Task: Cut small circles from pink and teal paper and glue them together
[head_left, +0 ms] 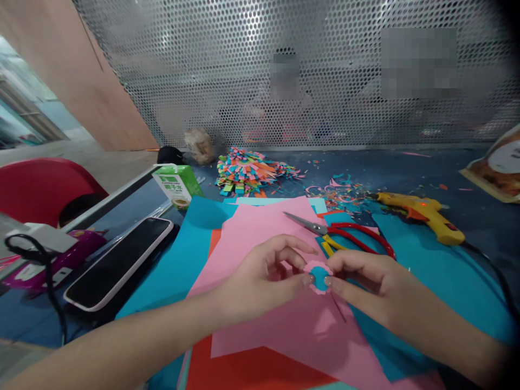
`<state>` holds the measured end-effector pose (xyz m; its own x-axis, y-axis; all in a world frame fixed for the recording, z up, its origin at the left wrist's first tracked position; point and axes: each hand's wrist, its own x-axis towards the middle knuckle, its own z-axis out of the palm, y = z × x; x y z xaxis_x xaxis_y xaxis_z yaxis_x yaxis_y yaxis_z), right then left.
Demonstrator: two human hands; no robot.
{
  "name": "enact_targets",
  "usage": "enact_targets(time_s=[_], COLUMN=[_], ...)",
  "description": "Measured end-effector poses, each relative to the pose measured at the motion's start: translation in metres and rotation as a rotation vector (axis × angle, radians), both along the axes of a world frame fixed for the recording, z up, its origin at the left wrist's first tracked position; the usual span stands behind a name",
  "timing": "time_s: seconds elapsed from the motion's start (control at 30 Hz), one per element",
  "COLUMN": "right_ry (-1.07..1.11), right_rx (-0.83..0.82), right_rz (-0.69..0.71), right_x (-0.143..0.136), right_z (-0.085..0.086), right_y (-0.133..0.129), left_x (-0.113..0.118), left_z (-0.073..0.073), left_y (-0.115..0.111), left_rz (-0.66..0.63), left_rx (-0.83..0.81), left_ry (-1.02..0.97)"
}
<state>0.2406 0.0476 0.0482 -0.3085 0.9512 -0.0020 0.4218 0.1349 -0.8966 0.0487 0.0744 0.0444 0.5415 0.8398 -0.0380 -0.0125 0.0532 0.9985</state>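
Both my hands pinch a small round paper flower (320, 278) with a blue middle and a scalloped pink rim. My left hand (268, 271) grips its left edge between thumb and fingers. At the right edge, the thumb and fingertips of my right hand (369, 284) are closed on it. The flower is held over a sheet of pink paper (260, 319). Just beyond my right hand lie scissors (320, 227) with red and yellow handles, their blades pointing up and left. A thin dark line runs down from the flower; I cannot tell what it is.
Blue paper (439, 281) and orange paper (252, 368) lie around the pink sheet. A yellow glue gun (426, 214) is at right, a phone (122, 262) at left. Beyond are a green drink carton (177, 184), fringed paper strips (246, 170), paper scraps (345, 195) and a perforated metal panel (211, 70).
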Motion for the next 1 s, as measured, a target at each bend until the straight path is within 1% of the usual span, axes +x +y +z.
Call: enact_targets(time_s=[0.23, 0.5, 0.6, 0.67, 0.77, 0.87, 1.0], right_ry=[-0.099, -0.121, -0.138, -0.142, -0.128, -0.116, -0.063], right_rx=[0.003, 0.107, 0.130, 0.150, 0.171, 0.138, 0.064], right_rz=[-0.019, -0.032, 0.013, 0.030, 0.015, 0.028, 0.030], right_x=[0.000, 0.002, 0.002, 0.001, -0.002, -0.004, -0.005], right_z=[-0.001, -0.004, -0.006, -0.006, -0.004, -0.002, -0.001], right_y=[0.002, 0.002, 0.003, 0.003, 0.002, 0.001, 0.001], left_x=[0.001, 0.001, 0.001, 0.001, 0.002, 0.002, 0.001], left_z=[0.001, 0.000, 0.000, -0.002, -0.008, -0.011, -0.008], left_y=[0.000, 0.001, 0.000, 0.000, -0.001, -0.001, -0.001], left_rz=[0.002, -0.010, -0.004, -0.008, -0.030, -0.029, -0.018], left_rx=[-0.082, -0.067, -0.063, -0.079, -0.081, -0.056, -0.076], left_ry=[-0.002, 0.045, 0.050, 0.024, 0.014, 0.043, 0.046])
